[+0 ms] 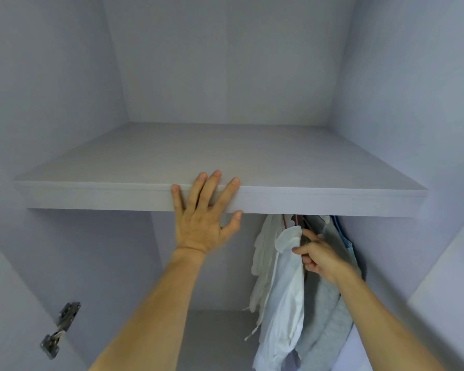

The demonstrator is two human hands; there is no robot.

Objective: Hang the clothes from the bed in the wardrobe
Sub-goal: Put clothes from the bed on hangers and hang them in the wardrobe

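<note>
My left hand (202, 215) lies flat, fingers spread, over the edge of the wardrobe shelf (319, 180); my right hand (318, 254) pinches the hanging pale blue shirt (287, 290).

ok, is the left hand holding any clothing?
No, the left hand lies flat against the shelf edge; only the right hand pinches the light blue shirt.

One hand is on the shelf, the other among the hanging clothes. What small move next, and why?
Probably the right hand lets go of the pale blue shirt and draws back: the shirt already hangs below the shelf beside a white garment and a grey garment, and the left hand rests on the shelf edge.
</note>
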